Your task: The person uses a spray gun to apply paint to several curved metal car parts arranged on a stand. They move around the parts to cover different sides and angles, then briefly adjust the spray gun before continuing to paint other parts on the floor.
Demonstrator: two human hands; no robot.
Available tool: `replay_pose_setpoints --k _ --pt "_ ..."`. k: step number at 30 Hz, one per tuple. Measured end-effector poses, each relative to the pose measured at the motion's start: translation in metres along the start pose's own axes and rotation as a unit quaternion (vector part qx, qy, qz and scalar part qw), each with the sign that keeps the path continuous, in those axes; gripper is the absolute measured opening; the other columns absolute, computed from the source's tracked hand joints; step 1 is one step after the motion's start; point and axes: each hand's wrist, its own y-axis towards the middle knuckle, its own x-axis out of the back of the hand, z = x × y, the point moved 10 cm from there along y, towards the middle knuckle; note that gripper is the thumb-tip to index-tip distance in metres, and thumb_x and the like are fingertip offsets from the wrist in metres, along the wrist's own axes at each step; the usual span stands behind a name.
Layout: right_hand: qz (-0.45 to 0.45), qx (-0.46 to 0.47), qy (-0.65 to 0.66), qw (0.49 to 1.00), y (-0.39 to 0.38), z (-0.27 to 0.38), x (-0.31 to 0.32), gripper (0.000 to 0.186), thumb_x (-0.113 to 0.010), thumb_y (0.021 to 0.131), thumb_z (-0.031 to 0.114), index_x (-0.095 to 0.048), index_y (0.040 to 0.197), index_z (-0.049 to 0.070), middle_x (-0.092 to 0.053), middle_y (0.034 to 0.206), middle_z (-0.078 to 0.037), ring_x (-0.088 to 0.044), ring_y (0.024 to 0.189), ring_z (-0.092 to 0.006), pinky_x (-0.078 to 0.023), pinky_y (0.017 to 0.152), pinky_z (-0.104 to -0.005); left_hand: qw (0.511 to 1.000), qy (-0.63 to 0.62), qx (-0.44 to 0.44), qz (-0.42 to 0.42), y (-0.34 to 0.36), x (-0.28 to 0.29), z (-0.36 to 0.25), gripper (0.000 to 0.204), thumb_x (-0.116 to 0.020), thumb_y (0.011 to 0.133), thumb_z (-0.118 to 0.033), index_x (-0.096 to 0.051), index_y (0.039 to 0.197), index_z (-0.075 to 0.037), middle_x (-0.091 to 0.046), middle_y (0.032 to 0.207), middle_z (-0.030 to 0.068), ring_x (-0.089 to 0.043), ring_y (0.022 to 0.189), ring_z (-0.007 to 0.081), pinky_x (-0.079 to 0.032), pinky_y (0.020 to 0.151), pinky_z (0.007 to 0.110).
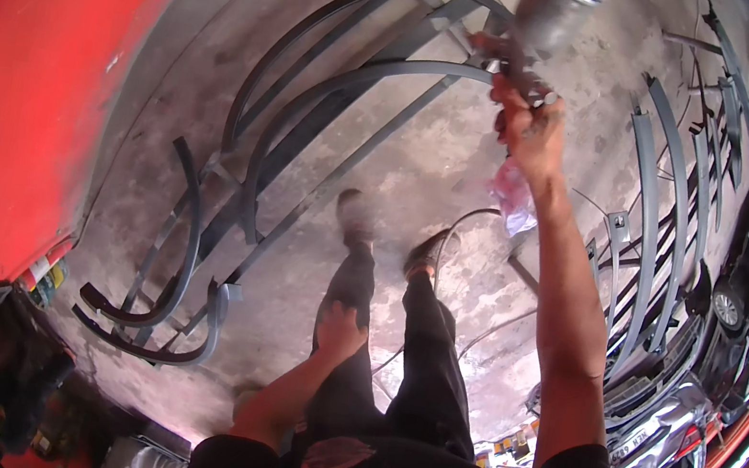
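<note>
My right hand reaches out to the upper middle, fingers wrapped round the grip of a spray gun. On top of the gun stands a grey metal cup, partly blurred. A pinkish, crumpled cloth or plastic piece hangs below my wrist. Just left of the gun are long, dark grey curved trim strips, set on a stand with straight bars. My left hand is down against my left thigh, its fingers curled in. Nothing shows in it, though its palm side is hidden.
A thin hose loops beside my right leg. More curved strips lie at the lower left and on racks at the right. A red panel fills the left side. A car and loose vehicle parts line the right edge.
</note>
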Motion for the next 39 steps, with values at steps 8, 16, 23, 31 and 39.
replay_pose_setpoints --k 8,16,23,31,39 --pt "-0.195 -0.057 -0.090 0.975 -0.012 -0.038 0.126 0.028 -0.069 0.096 0.024 -0.074 0.088 -0.002 -0.065 0.062 -0.005 -0.063 0.051 -0.0139 -0.048 0.047 -0.0333 1.000 0.003 0.020 0.016 0.006 0.004 -0.001 0.048 -0.069 0.083 -0.036 -0.066 0.120 -0.006 -0.054 0.129 0.0212 -0.060 0.116 0.0461 -0.055 0.088 0.057" --pt "-0.119 0.002 -0.147 0.982 -0.001 -0.022 0.056 0.026 -0.072 0.096 0.021 -0.075 0.101 -0.004 -0.073 0.075 -0.012 -0.068 0.067 -0.0180 -0.054 0.065 -0.0381 0.999 0.008 0.030 0.038 0.011 0.009 -0.009 0.047 -0.068 0.082 -0.034 -0.067 0.119 -0.006 -0.055 0.131 0.0219 -0.061 0.114 0.0465 -0.057 0.089 0.055" --pt "0.118 -0.008 -0.062 0.991 -0.034 0.016 -0.089 0.022 -0.072 0.095 0.015 -0.074 0.112 0.000 -0.077 0.091 -0.013 -0.065 0.074 -0.0173 -0.054 0.075 -0.0357 0.999 0.000 0.029 -0.024 0.008 -0.002 -0.006 0.037 -0.074 0.079 -0.030 -0.070 0.109 -0.008 -0.057 0.122 0.0198 -0.063 0.107 0.0423 -0.058 0.081 0.053" --pt "0.127 0.136 -0.060 0.981 -0.034 0.045 -0.113 0.024 -0.068 0.097 0.016 -0.072 0.110 -0.003 -0.074 0.093 -0.009 -0.061 0.078 -0.0113 -0.047 0.067 -0.0306 0.996 -0.049 0.056 -0.051 0.003 -0.015 0.004 0.031 -0.073 0.078 -0.025 -0.071 0.104 -0.008 -0.057 0.121 0.0188 -0.063 0.107 0.0424 -0.058 0.083 0.052" --pt "0.220 0.162 -0.007 0.962 -0.077 0.048 -0.183 0.018 -0.068 0.096 0.009 -0.073 0.111 0.000 -0.076 0.088 -0.011 -0.066 0.079 -0.0137 -0.055 0.074 -0.0338 0.993 -0.080 0.074 -0.049 0.003 -0.022 0.004 0.029 -0.070 0.079 -0.020 -0.071 0.105 -0.006 -0.055 0.122 0.0208 -0.062 0.108 0.0434 -0.059 0.082 0.055"
